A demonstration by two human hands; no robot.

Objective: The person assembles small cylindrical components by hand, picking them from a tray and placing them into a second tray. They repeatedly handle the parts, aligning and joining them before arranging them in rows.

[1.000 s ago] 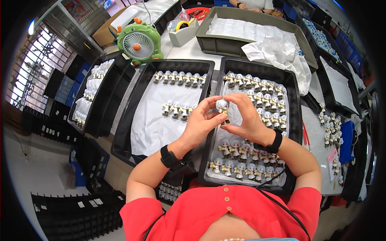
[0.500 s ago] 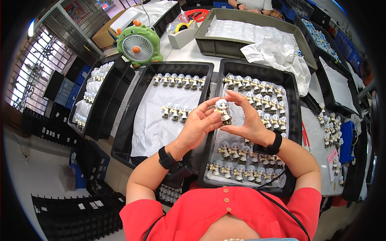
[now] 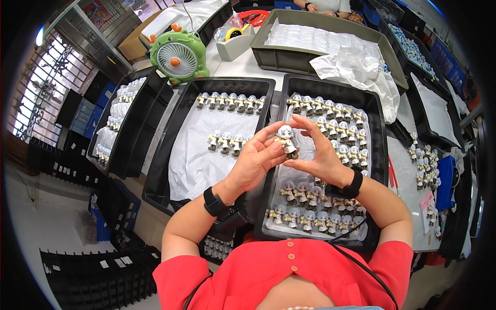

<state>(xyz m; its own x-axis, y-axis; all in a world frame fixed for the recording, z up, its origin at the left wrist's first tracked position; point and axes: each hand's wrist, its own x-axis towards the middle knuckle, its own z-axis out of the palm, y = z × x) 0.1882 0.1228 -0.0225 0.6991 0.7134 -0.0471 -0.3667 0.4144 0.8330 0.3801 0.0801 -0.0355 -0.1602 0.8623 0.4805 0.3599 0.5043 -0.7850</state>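
A small figurine [image 3: 287, 142] with pale hair and a white outfit is held upright in front of me, over the gap between two black trays. My left hand [image 3: 258, 154] pinches its side between thumb and fingers. My right hand [image 3: 323, 157] curls round its other side, index finger by the head and thumb by the feet. Figurines like it stand in several rows in the right tray [image 3: 380, 111], on white lining. In the left tray [image 3: 155, 181] there are two rows, the nearer one partly hidden by my left hand.
Behind the trays stand a green fan [image 3: 178, 58], a tape dispenser [image 3: 235, 49] and a large olive bin [image 3: 268, 61] with crumpled white sheeting [image 3: 356, 75]. Another black tray [image 3: 147, 111] of figurines is at left. More figurines [image 3: 426, 166] lie at right near a blue box [image 3: 446, 181].
The figurine has turned slightly in my fingers, tilting a little and shifting slightly right. Both hands stay in almost the same place.
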